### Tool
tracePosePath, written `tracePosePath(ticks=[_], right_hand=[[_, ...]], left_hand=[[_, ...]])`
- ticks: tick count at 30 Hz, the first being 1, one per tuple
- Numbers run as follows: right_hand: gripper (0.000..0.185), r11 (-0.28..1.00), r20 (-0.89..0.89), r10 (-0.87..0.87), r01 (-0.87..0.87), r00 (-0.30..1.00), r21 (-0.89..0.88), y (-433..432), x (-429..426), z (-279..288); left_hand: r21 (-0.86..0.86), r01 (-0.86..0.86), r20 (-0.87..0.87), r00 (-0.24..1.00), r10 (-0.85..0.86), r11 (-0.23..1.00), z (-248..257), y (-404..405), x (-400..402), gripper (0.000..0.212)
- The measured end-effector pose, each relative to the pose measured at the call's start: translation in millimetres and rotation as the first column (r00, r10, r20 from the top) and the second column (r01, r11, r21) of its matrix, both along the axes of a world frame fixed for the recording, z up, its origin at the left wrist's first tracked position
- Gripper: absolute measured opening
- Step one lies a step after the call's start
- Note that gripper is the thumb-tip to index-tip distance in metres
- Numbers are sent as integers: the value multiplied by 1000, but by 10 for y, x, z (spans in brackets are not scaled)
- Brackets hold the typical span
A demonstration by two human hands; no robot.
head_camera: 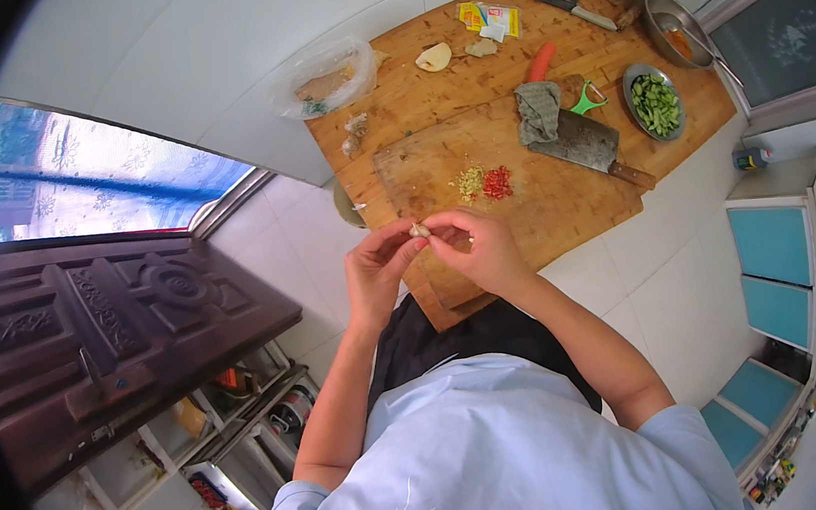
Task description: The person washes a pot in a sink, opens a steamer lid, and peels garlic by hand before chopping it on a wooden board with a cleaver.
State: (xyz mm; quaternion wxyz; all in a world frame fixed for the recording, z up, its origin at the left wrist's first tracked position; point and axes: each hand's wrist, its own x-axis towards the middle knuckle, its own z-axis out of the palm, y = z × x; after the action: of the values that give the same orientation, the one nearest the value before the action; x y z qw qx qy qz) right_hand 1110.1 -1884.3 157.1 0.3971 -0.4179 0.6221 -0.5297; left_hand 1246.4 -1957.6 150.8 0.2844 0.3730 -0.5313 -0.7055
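Between the fingertips of my left hand [386, 257] and my right hand [479, 247] is a small pale garlic clove [419, 231], held above the near left part of a wooden cutting board [561, 207]. Just beyond the fingers, chopped garlic [470, 182] lies beside chopped red chili [497, 183] on the board. A cleaver [577, 145] rests at the board's right side, partly under a folded grey-green cloth [539, 110]. Garlic pieces with papery skin [355, 134] lie on the wooden table [421, 106] to the left of the board.
A green peeler [590, 100], a carrot [541, 62], a plate of cut green vegetable [655, 106], a metal bowl [677, 31], a kitchen knife [568, 5] and a plastic bag [327, 79] surround the board. Below the table's left edge stands a bin [348, 205]. A dark carved door [127, 310] is at left.
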Motion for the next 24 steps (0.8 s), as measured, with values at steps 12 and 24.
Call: tracePosePath(ticks=[12,24], right_hand=[[16,999,161,-3,-3,987,37,-5,-13,-21],[20,940,554,-340,278,760,196,-373,361,-71]], left_hand=[[102,65,20,998,-67,993,108,-98,28,16],[350,346,-114,938,-327,870,-15,-793,107,12]])
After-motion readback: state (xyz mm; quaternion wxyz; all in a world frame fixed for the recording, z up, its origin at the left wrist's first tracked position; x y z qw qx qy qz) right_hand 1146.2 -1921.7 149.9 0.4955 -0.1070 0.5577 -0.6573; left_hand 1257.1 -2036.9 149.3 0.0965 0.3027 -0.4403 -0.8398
